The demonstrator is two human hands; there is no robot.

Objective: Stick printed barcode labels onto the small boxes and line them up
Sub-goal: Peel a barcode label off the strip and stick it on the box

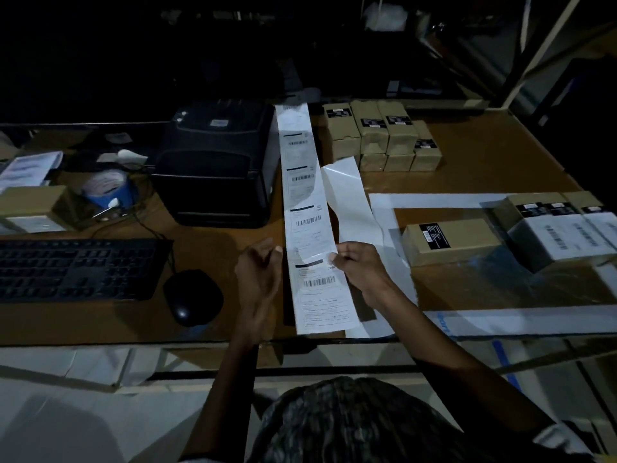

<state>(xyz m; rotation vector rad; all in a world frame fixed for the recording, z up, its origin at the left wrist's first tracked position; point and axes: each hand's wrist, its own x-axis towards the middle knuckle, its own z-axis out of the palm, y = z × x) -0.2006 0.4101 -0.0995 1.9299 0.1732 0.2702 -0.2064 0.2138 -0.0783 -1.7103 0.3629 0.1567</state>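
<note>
While label strip (309, 225) lies between hands, right hand (359, 265) pinches its edge; left hand (258, 274) curled, empty.

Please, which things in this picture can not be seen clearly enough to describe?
- Label strip, head view: print too small and blurred to read.
- Left hand: dim light; whether it pinches the strip is unclear.
- Labelled boxes: cut off by the right edge.
- Shelves behind the printer: lost in darkness.
</note>
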